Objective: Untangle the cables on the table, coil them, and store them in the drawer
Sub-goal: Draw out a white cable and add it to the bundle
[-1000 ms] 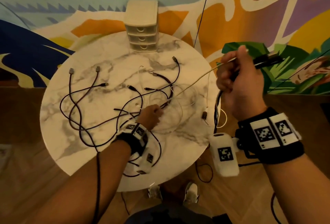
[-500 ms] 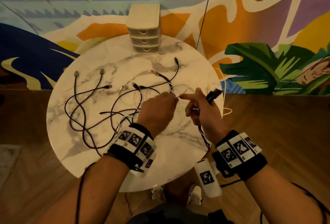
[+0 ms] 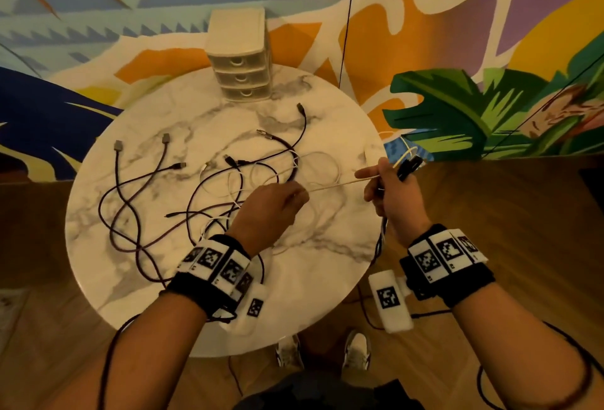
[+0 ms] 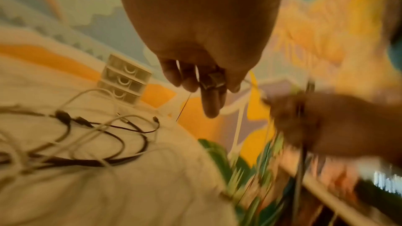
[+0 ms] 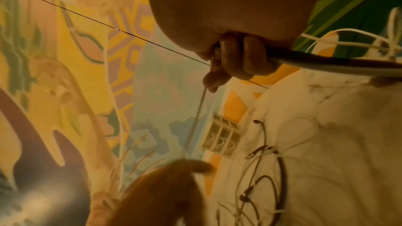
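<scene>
cables (image 3: 202, 200) lie in a loose tangle across the round marble table (image 3: 108, 266), dark ones looping over the left half and thin white ones curled near the middle, several crossing over one another. at the far edge of the table stands the small drawer unit (image 3: 240, 60), three drawers stacked, all closed, so i cannot see whether anything is in them. my left hand (image 3: 268, 213) hovers over the middle of the table, its fingers curled and pinching a thin white cable (image 3: 333, 185) that runs taut across to my right hand (image 3: 392, 194). my right hand is just past the table's right edge, its thumb and forefinger pinching that same white cable while the other fingers are curled around a bundle of dark cable (image 3: 410, 166), whose plug ends stick out above my fist and whose length hangs down below it beside the table edge. white loops (image 3: 405, 148) also poke out past that fist. between my hands and the drawer unit lies the tangle itself. a thin dark line (image 3: 348, 17) hangs in front of the painted wall (image 3: 490, 34) behind the table, and my shoes (image 3: 354, 349) show on the wooden floor (image 3: 539, 213) under the near edge.
</scene>
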The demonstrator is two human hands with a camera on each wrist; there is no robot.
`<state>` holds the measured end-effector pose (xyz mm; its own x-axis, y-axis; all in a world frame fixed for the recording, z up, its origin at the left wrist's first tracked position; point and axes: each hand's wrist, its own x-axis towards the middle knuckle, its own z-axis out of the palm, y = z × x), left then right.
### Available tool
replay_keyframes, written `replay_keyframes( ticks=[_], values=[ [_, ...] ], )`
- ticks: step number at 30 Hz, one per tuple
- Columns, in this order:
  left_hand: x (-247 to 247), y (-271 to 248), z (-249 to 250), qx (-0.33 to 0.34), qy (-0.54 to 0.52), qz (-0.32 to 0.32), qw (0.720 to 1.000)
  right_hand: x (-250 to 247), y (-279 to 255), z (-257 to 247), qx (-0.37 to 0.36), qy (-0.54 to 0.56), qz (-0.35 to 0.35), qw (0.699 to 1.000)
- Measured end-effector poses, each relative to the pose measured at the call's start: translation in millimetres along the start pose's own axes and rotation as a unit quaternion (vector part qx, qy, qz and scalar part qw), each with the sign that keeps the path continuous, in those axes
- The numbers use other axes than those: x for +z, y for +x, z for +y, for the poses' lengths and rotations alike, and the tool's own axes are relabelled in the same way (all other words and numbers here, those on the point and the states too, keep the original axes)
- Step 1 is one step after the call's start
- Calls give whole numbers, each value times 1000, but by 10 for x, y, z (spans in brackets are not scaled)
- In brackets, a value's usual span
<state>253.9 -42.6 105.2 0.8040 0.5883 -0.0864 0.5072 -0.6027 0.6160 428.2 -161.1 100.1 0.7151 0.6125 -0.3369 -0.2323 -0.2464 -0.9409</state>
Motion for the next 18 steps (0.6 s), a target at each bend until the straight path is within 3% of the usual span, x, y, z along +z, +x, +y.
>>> replay_keyframes(
  ticks=[3,7,9,12,15,18],
  values=[
    [-145,14,365,-19,-242,82,967,5,76,282,4,-78,19,997],
    [-152,44,754,25,-360,52,931,222,-14,566,21,-162,-53,985],
    [-126,86,739,23,-346,64,936,217,-49,563,32,-188,-80,978],
    [-180,136,598,18,-274,118,954,-54,-73,482,25,-200,-47,978],
    [-253,142,525,30,-170,141,975,-392,-109,393,-28,-188,19,982],
    [-182,130,733,75,-102,84,988,-425,-202,166,-141,-149,-6,979]
  ],
)
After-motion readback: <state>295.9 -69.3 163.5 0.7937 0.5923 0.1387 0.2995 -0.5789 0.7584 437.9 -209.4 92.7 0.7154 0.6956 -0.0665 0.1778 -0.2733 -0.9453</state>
